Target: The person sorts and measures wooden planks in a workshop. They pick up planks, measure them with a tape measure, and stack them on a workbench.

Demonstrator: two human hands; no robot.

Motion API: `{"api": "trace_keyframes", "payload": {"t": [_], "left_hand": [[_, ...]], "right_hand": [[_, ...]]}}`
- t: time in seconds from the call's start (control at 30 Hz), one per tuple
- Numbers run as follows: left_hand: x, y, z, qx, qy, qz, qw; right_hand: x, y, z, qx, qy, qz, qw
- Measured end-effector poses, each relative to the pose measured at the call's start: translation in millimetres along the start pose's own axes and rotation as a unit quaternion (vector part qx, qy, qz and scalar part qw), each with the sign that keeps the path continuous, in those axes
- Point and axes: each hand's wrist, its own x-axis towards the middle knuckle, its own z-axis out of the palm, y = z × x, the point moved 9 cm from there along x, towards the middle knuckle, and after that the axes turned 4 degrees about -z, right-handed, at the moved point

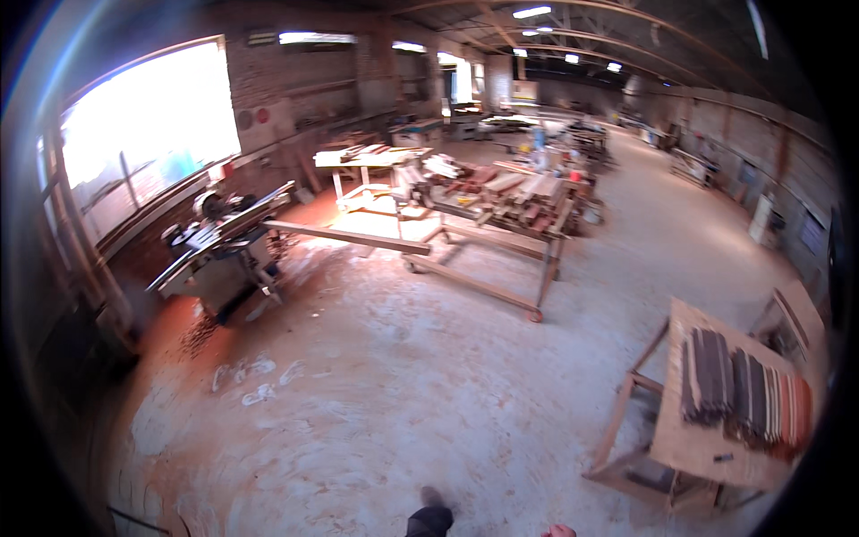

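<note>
Only a small bit of my right hand (559, 531) shows at the lower edge; its fingers cannot be made out, nor whether it holds anything. My left hand is out of view. One dark trouser leg and shoe (431, 516) of mine stand on the dusty concrete floor (358, 403). Nearest to my right hand, off to the right, is a wooden table (693, 447). Stacks of thin strips lie on it, a dark brown one (709, 371) beside a striped dark, tan and orange one (774, 398).
At left, a saw-like machine (224, 233) stands by a bright window (148, 134), with reddish sawdust (197, 336) below. A wheeled frame (483, 277) ahead and a long beam (349, 236) jut across the floor. Behind them lie piled boards (519, 192) and a lit worktable (371, 158).
</note>
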Motion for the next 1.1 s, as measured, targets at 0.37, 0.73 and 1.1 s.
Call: {"api": "trace_keyframes", "payload": {"t": [0.37, 0.73, 1.1], "left_hand": [[196.9, 107.0, -127.5, -0.056, 0.05, -0.041, 0.996], [175.8, 226.0, -229.6, -0.22, 0.199, -0.041, 0.954], [45.4, 207.3, 90.4, -0.314, 0.073, -0.375, 0.869]], "right_hand": [[152.9, -25.0, -74.2, -0.095, 0.039, 0.105, 0.989], [387.5, -190.6, 70.2, -0.142, -0.232, -0.005, 0.962], [593.1, -373.9, 186.9, -0.357, -0.288, 0.053, 0.887]]}}
